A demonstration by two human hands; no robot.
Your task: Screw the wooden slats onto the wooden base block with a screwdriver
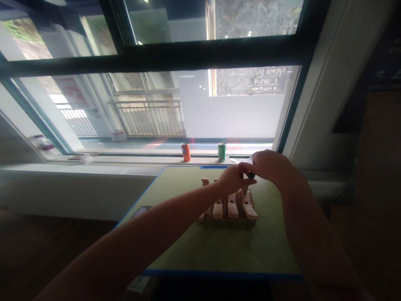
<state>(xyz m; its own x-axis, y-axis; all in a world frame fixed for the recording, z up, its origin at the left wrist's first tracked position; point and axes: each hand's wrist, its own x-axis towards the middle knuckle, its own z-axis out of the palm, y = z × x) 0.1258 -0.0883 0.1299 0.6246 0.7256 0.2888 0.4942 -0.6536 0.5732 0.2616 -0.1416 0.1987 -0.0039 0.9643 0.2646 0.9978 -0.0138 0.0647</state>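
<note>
My right hand [267, 164] is closed around the top of a screwdriver [251, 175], whose dark handle shows below the fingers. Its thin shaft slants down to the rightmost wooden bar on a wooden block [233, 223]. My left hand [232, 179] is closed at the same screwdriver, fingertips around its lower handle and touching my right hand. Several pale wooden bars [232, 208] with dark holes stand side by side on the block. The rightmost bar [249, 211] sits at an angle. My left hand and forearm hide part of the block's left side.
The block stands on a green table [219, 251] with a blue edge. On the windowsill behind are an orange can [186, 152] and a green can [222, 151]. A blurred bottle [44, 143] is at the far left. A radiator [78, 192] runs below the sill.
</note>
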